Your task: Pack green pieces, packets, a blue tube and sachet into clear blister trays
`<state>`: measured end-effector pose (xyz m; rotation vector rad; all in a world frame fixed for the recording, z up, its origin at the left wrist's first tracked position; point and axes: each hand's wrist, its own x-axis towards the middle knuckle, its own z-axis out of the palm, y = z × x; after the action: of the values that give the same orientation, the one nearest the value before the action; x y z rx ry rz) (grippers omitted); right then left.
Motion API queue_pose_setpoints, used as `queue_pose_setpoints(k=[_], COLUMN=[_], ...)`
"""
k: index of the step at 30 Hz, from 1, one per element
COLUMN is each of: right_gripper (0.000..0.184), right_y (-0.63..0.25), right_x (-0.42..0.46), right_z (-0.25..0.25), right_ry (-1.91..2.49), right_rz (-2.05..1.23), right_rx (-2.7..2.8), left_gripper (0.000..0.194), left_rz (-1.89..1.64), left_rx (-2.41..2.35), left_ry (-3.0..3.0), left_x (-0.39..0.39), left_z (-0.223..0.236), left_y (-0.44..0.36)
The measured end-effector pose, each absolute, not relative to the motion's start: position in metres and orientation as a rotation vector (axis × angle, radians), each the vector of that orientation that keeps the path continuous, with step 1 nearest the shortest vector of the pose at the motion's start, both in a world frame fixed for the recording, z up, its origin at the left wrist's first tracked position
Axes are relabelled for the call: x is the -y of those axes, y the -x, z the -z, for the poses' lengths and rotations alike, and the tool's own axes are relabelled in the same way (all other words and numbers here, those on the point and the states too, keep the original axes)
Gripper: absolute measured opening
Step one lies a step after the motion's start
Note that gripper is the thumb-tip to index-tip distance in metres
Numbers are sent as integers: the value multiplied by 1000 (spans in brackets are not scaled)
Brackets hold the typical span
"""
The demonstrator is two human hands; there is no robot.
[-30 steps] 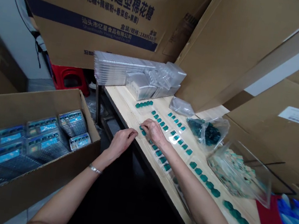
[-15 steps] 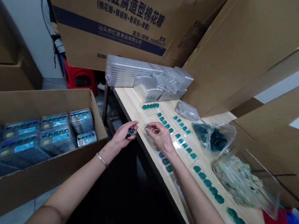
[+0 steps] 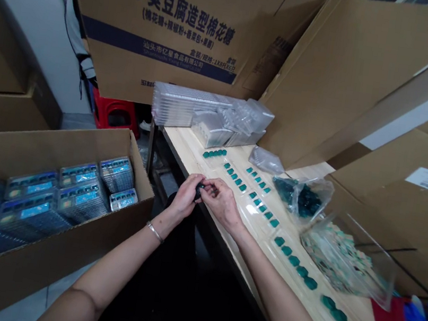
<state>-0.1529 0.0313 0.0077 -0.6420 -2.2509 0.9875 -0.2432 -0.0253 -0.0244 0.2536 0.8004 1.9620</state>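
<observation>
My left hand (image 3: 185,196) is closed around small dark teal pieces (image 3: 198,192), just off the front edge of the table. Against it, the fingertips of my right hand (image 3: 222,204) pinch at the same pieces; the fingers hide how many there are. To the right of my hands, teal gem-like pieces (image 3: 294,260) sit in rows in clear plastic trays on the wooden table. A clear bag (image 3: 308,199) of loose dark teal pieces lies beyond the rows.
At the left, a carton (image 3: 64,245) holds stacks of blue packaged sets (image 3: 82,175). Clear trays (image 3: 182,106) are piled at the table's far end. A clear bag of small printed pieces (image 3: 345,250) lies at right. Large cardboard sheets (image 3: 331,76) stand behind. A red stool (image 3: 114,111) is beyond.
My right hand has moved left off the table to meet my left hand. My left hand has shifted slightly right, and the fingers of both now touch at the dark pieces.
</observation>
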Motion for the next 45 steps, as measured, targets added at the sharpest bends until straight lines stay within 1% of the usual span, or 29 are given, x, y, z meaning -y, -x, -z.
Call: queue_pose_setpoints(k=[5, 9, 14, 18, 20, 22, 26, 31, 36, 41, 43, 45], right_gripper=[21, 27, 26, 26, 27, 29, 30, 25, 27, 27, 27, 27], right_y=[152, 149, 149, 149, 148, 147, 145, 146, 144, 139, 139, 140], right_x=[-44, -57, -61, -59, -59, -59, -61, -61, -63, -62, -60, -58], right_z=[-6, -6, -7, -7, -7, -7, -6, -4, 0, 4, 4, 2], right_ry=[773, 791, 767, 759, 743, 736, 763, 759, 727, 650, 602, 600], right_rz=[-1350, -1661, -1946, -2023, -1984, -1878, -1548, -1211, -1025, -788, -771, -844], right_rx=[2016, 1727, 1490, 1403, 1437, 1527, 1795, 1988, 2129, 2227, 2254, 2244], left_gripper=[22, 27, 29, 24, 19, 16, 14, 13, 11, 12, 12, 12], left_rz=[-1975, -1957, -1887, -1908, -1918, -1895, -1820, -1762, -1763, -1734, -1716, -1716], left_rx=[-788, -798, -1094, -1389, -1514, -1621, -1752, -1773, -1864, -1943, -1997, -2027], left_ry=[-346, -422, -681, -926, -1061, -1193, -1368, -1389, -1365, -1498, -1560, -1606], left_x=[24, 24, 22, 20, 20, 21, 23, 22, 20, 17, 16, 16], left_z=[25, 28, 33, 33, 33, 31, 28, 23, 25, 33, 36, 39], left_y=[247, 251, 248, 248, 250, 252, 254, 253, 255, 260, 262, 262])
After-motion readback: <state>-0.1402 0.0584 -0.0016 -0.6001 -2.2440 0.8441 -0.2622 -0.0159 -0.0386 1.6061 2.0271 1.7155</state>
